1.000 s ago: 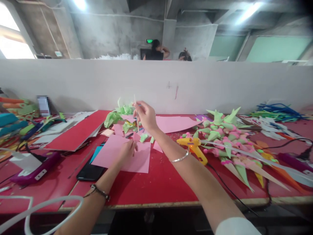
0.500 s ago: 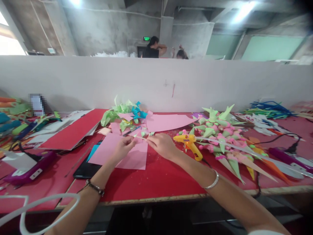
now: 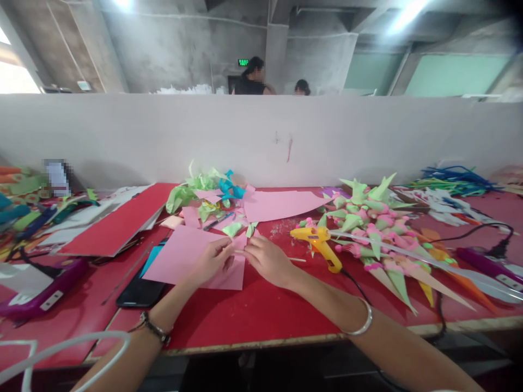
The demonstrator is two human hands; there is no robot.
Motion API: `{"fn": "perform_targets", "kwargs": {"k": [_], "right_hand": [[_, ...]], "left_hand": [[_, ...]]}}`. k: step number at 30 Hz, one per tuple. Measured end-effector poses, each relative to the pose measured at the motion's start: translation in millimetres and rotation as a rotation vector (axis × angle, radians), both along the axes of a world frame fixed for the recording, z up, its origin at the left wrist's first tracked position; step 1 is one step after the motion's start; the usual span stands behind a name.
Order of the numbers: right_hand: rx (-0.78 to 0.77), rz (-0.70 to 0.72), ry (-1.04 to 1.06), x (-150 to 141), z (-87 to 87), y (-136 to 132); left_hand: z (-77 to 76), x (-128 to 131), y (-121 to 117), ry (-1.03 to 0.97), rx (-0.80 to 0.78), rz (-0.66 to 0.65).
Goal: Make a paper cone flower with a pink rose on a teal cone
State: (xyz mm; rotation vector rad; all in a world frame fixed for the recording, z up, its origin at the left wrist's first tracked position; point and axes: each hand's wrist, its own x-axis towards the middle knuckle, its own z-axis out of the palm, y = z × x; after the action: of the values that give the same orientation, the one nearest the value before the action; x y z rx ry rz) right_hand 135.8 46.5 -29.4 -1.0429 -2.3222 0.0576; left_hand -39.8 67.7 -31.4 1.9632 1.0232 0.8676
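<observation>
My left hand (image 3: 213, 262) is closed, its fingertips pinching a small pink paper piece (image 3: 240, 241). Close beside it, my right hand (image 3: 267, 260) is closed too, its fingers at a thin pale stick. One end of the stick (image 3: 298, 259) shows past the right hand's knuckles; a pale bit in line with it shows between the two hands, and the middle is hidden. Under the left hand lies a large pink paper sheet (image 3: 175, 256). Light green paper scraps (image 3: 232, 229) lie just beyond the fingers.
A yellow glue gun (image 3: 322, 247) with a long clear glue stick lies right of my hands, beside a heap of pink and green paper-like pieces (image 3: 376, 223). A black phone (image 3: 141, 289), red board (image 3: 122, 223) and purple power strip (image 3: 51, 288) are on the left. A grey partition (image 3: 183, 136) stands behind.
Both hands have come slightly down towards me, and the small pink paper piece now stands up between the fingertips. The stick's end has come into view right of my right hand.
</observation>
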Motion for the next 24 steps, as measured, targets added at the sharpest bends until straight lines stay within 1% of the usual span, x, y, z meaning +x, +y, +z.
{"fn": "perform_targets", "kwargs": {"k": [2, 5, 8, 11, 13, 15, 17, 24], "right_hand": [[-0.07, 0.003, 0.04, 1.4, -1.1, 1.1], [-0.288, 0.014, 0.158, 4.7, -1.4, 2.3], [-0.476, 0.084, 0.286, 7.3, 1.2, 1.9], [-0.569, 0.135, 0.364, 7.3, 3.2, 1.2], [-0.563, 0.123, 0.375, 5.8, 2.7, 1.1], [-0.514, 0.082, 0.355, 4.0, 1.2, 0.7], [-0.458, 0.048, 0.325, 2.7, -0.5, -0.1], [-0.32, -0.005, 0.177, 3.3, -4.1, -2.0]], "left_hand": [[0.3, 0.9, -1.4, 0.028, -0.005, 0.002], [0.6, 1.3, -2.9, 0.086, 0.023, -0.012], [-0.8, 1.5, -2.4, 0.122, 0.039, -0.007], [-1.9, 2.2, -2.2, 0.175, 0.078, 0.009], [-1.9, 3.0, -3.1, 0.204, 0.097, -0.001], [-1.6, 3.8, -4.1, 0.213, 0.098, -0.013], [-1.6, 4.1, -4.5, 0.219, 0.104, -0.014], [-2.5, 2.4, -3.1, 0.278, 0.126, -0.033]]}}
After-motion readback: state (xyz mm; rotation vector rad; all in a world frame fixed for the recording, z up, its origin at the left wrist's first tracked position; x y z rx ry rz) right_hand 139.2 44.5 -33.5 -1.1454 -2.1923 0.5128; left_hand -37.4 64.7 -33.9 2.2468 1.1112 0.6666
